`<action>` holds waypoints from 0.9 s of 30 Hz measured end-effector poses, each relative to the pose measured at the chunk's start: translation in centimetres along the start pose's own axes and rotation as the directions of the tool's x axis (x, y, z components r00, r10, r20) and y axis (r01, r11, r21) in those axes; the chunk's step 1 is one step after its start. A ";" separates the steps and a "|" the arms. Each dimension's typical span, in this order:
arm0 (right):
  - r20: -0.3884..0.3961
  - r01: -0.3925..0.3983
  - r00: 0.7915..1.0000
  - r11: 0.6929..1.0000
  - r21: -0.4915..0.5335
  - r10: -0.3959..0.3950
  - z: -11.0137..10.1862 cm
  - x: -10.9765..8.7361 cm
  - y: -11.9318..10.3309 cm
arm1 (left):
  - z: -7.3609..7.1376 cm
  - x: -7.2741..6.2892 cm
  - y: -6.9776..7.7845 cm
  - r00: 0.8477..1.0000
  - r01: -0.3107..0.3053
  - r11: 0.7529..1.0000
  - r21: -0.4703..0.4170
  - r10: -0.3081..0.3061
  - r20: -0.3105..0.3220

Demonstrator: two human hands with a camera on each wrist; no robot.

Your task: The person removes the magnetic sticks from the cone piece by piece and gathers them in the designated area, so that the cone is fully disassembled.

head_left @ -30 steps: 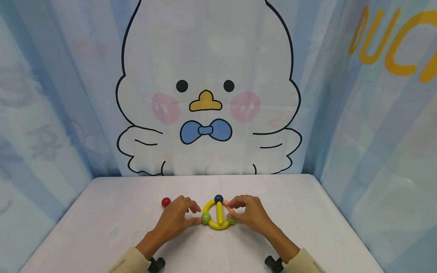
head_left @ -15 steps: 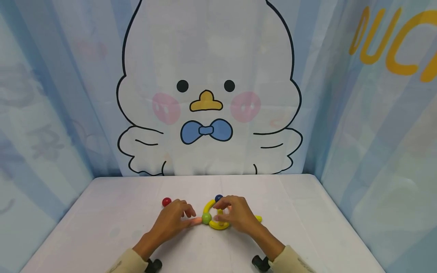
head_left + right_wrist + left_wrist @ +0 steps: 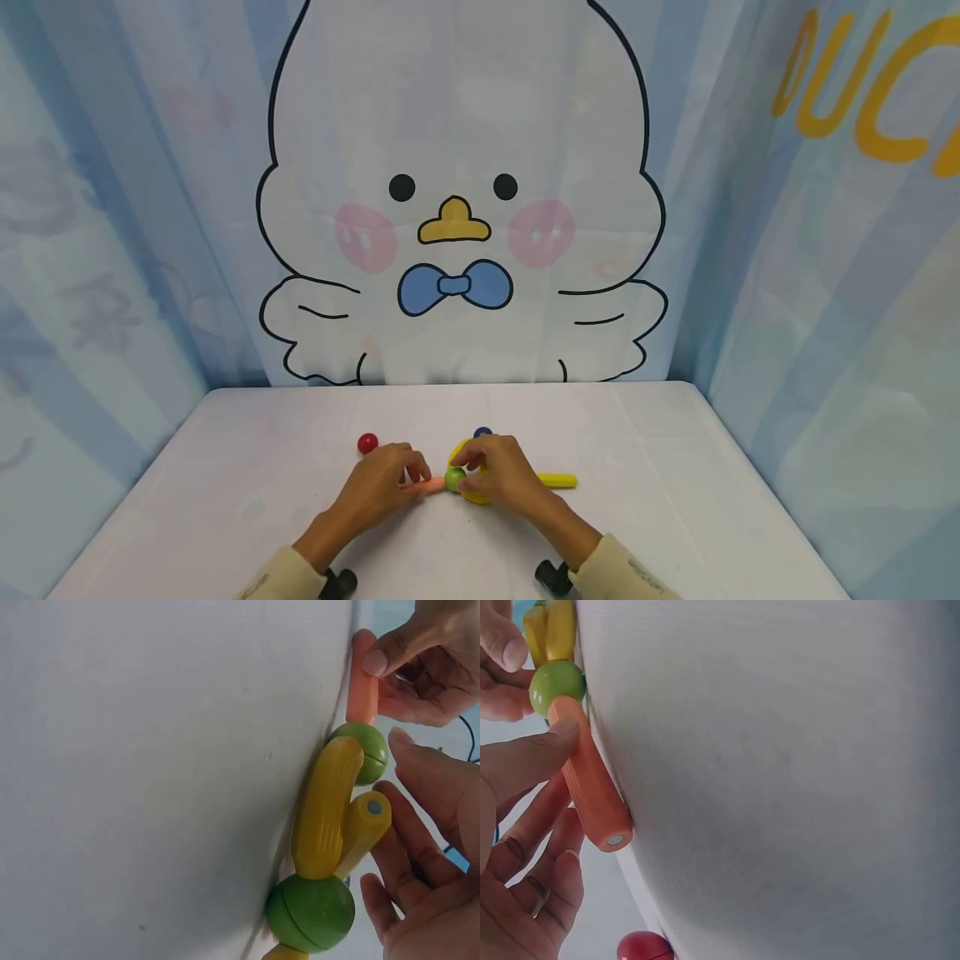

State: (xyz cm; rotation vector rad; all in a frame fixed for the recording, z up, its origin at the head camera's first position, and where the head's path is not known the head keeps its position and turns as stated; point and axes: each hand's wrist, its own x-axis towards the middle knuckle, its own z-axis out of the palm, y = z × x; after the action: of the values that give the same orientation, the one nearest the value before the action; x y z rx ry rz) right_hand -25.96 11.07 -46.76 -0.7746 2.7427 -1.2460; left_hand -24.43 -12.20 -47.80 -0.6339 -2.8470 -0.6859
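Note:
In my left hand [image 3: 381, 482], thumb and fingers pinch an orange stick [image 3: 592, 780] with a metal dot on its free end. Its other end meets a green ball [image 3: 557, 684]. My right hand [image 3: 498, 473] is around that ball, thumb and fingers spread; a gap shows beside the thumb. A curved yellow piece [image 3: 326, 810] joins the ball to a second green ball [image 3: 311, 911]. A straight yellow stick [image 3: 367, 825] is beside the curve. Another yellow stick [image 3: 558, 481] extends right, partly hidden by my right hand. A blue ball [image 3: 482, 432] is at the ring's far side.
A loose red ball [image 3: 367, 443] lies beyond my left hand. All the pieces are on a white-covered table [image 3: 675, 517]. A printed curtain [image 3: 457, 350] stands behind the table's far edge, with more curtains at both sides.
My right hand has moved left, from the right green ball to the left one. The yellow stick at right has come into view. The orange stick now shows in my left hand.

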 end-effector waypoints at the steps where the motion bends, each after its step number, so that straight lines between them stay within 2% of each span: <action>1: 0.001 0.007 1.000 1.000 -0.001 -0.007 0.1 0.0 0.0 | 0.0 0.0 -0.1 1.000 -0.004 1.000 0.001 0.004 0.001; 9: 0.004 0.022 1.000 0.998 -0.058 -0.022 0.6 0.4 0.0 | 0.1 0.0 -0.4 0.997 -0.071 0.997 0.010 0.071 0.004; 11: 0.002 0.021 1.000 0.997 -0.073 -0.021 0.7 0.5 0.1 | 0.1 0.0 -0.3 0.997 -0.071 0.997 0.009 0.071 0.010; 21: 0.004 0.020 1.000 0.997 -0.072 -0.020 0.9 0.6 0.0 | 0.3 -0.1 0.1 1.000 0.006 0.999 0.048 -0.006 0.016; 27: -0.001 0.023 1.000 0.996 -0.091 -0.023 0.8 0.5 -0.1 | 0.0 -0.3 0.2 0.999 0.035 0.999 0.026 -0.036 0.031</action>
State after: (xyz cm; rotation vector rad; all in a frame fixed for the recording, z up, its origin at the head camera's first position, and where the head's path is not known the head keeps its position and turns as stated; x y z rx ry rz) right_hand -26.22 10.26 -47.14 -0.8146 2.8174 -1.1325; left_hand -24.09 -12.12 -47.76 -0.5969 -2.8974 -0.6498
